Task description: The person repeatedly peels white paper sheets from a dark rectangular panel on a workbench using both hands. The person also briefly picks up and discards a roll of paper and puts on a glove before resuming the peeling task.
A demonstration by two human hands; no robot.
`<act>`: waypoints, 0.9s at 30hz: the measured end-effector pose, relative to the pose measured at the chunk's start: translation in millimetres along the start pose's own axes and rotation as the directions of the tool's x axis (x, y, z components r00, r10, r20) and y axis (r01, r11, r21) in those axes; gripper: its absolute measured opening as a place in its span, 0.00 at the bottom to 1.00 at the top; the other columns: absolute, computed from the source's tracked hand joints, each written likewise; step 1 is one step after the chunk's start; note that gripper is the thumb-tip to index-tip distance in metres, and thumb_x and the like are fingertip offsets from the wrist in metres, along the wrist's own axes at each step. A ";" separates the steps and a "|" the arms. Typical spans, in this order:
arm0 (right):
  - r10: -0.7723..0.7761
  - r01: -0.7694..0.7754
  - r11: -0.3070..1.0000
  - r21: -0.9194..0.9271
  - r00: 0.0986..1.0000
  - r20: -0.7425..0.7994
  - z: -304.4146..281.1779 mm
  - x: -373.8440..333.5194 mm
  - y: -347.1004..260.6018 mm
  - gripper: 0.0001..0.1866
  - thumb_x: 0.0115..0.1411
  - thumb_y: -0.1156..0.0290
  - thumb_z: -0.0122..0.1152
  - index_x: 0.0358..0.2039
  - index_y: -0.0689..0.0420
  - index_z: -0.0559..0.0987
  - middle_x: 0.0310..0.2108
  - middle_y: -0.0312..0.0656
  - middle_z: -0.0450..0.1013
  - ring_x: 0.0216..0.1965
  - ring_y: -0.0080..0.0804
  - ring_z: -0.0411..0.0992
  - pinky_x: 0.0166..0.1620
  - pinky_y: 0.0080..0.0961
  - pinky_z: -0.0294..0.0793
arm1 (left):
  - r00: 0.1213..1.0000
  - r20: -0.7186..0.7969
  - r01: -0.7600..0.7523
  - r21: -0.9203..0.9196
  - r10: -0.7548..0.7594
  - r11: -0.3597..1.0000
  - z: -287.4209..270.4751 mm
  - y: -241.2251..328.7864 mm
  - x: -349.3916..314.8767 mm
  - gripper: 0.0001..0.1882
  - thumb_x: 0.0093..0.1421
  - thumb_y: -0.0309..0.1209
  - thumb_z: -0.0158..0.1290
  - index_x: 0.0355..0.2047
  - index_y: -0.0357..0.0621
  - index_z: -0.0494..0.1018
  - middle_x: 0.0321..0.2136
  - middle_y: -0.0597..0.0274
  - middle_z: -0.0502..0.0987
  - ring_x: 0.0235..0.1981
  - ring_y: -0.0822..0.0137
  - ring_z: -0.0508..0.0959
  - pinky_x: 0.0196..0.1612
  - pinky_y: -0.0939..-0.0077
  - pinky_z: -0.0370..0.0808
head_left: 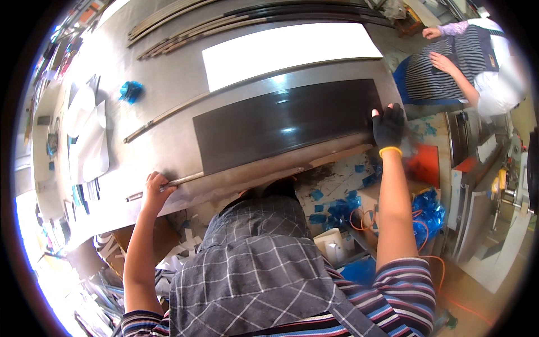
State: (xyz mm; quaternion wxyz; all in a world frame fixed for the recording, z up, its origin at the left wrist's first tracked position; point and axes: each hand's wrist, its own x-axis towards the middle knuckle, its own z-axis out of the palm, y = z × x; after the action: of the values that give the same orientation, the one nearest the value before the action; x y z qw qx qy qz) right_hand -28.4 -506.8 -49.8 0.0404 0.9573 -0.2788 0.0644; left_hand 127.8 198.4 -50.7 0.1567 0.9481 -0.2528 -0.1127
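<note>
A long dark sheet (pixel 286 121) with a glossy surface lies on the metal table (pixel 163 84) in front of me. Along its near side runs a thin rod (pixel 188 178), its left end sticking out past the sheet. My left hand (pixel 155 190) is bare and closed around that protruding part of the rod. At the sheet's right end, my right hand (pixel 388 128) wears a black fingerless glove and a yellow wristband. Its fingers are stretched out and lie flat at the near right corner. What is under that palm is hidden.
A white sheet (pixel 292 53) lies beyond the dark one, with another rod (pixel 163 119) along its near side. Several long strips (pixel 196 36) lie at the back. Crumpled blue film (pixel 130 91) sits on the left. Another person (pixel 455 64) stands at the right.
</note>
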 end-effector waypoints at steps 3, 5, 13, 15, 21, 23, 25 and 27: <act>-0.324 0.341 0.939 0.039 0.917 -0.231 -6.6 -34.9 -66.8 0.41 0.62 0.46 0.51 0.64 0.63 0.56 0.66 0.59 0.53 0.69 0.59 0.46 0.69 0.53 0.42 | 1.000 0.024 -0.011 -0.125 0.014 0.992 5.7 -8.1 2.7 0.15 0.41 0.25 0.67 0.24 0.36 0.70 0.28 0.54 0.72 0.36 0.52 0.72 0.39 0.62 0.70; -0.376 0.424 0.885 0.191 0.894 -0.244 -8.2 -65.4 -134.6 0.46 0.54 0.49 0.63 0.65 0.61 0.55 0.66 0.61 0.52 0.69 0.60 0.45 0.69 0.56 0.42 | 0.999 0.027 -0.045 -0.085 0.047 0.995 8.1 -8.3 4.7 0.16 0.40 0.25 0.67 0.24 0.36 0.69 0.28 0.55 0.71 0.36 0.52 0.72 0.38 0.63 0.70; -0.518 0.479 0.507 0.717 0.834 -0.190 -70.6 -171.2 -417.8 0.44 0.44 0.48 0.69 0.55 0.64 0.65 0.59 0.60 0.57 0.63 0.59 0.53 0.65 0.52 0.50 | 0.992 0.002 -0.124 -0.020 0.124 0.992 13.9 -8.1 18.9 0.17 0.39 0.27 0.67 0.22 0.38 0.67 0.26 0.55 0.70 0.34 0.52 0.71 0.36 0.61 0.69; -0.562 0.471 0.490 0.734 0.814 -0.147 -76.8 -176.9 -431.3 0.44 0.51 0.46 0.64 0.59 0.65 0.63 0.63 0.62 0.54 0.66 0.62 0.49 0.68 0.52 0.45 | 0.995 0.024 -0.098 -0.043 0.099 0.994 10.0 -5.7 21.1 0.18 0.38 0.27 0.67 0.22 0.39 0.67 0.26 0.55 0.70 0.34 0.52 0.71 0.36 0.61 0.69; -0.250 0.189 0.783 0.593 0.968 0.022 -66.6 -125.0 -329.7 0.46 0.48 0.50 0.68 0.60 0.66 0.62 0.64 0.62 0.55 0.66 0.60 0.51 0.68 0.50 0.46 | 0.992 0.093 0.090 -0.076 -0.083 0.993 5.7 5.6 18.7 0.20 0.37 0.28 0.67 0.21 0.40 0.64 0.25 0.56 0.68 0.33 0.52 0.70 0.36 0.62 0.68; -0.115 0.123 0.857 0.500 0.992 -0.047 -60.3 -106.1 -266.2 0.42 0.53 0.51 0.64 0.60 0.66 0.62 0.65 0.61 0.54 0.67 0.63 0.48 0.69 0.47 0.47 | 0.991 0.082 0.115 -0.137 -0.104 0.984 16.8 -21.6 9.2 0.21 0.36 0.28 0.68 0.21 0.41 0.63 0.24 0.56 0.67 0.32 0.53 0.69 0.36 0.63 0.68; -0.143 0.193 0.931 0.309 0.974 -0.177 -25.8 -87.5 -193.5 0.42 0.55 0.50 0.62 0.62 0.64 0.60 0.66 0.60 0.53 0.69 0.58 0.46 0.70 0.46 0.43 | 0.984 0.122 0.145 -0.123 -0.131 0.982 7.9 -10.7 17.3 0.22 0.35 0.28 0.68 0.21 0.41 0.63 0.24 0.56 0.67 0.32 0.53 0.69 0.36 0.63 0.68; -0.145 0.173 0.979 0.109 0.963 -0.227 -11.3 -64.5 -135.5 0.40 0.60 0.48 0.55 0.63 0.63 0.59 0.66 0.58 0.53 0.69 0.53 0.47 0.71 0.45 0.42 | 0.987 0.123 0.111 -0.066 -0.103 0.992 3.9 -10.2 18.3 0.22 0.35 0.28 0.69 0.21 0.41 0.63 0.24 0.56 0.67 0.32 0.53 0.70 0.36 0.63 0.68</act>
State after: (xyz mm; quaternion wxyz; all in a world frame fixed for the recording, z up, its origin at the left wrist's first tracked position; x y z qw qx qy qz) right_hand -10.4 -357.4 -53.7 0.0146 0.9645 -0.1899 0.1830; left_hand 146.7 196.5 -60.4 0.1693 0.9455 -0.2061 -0.1868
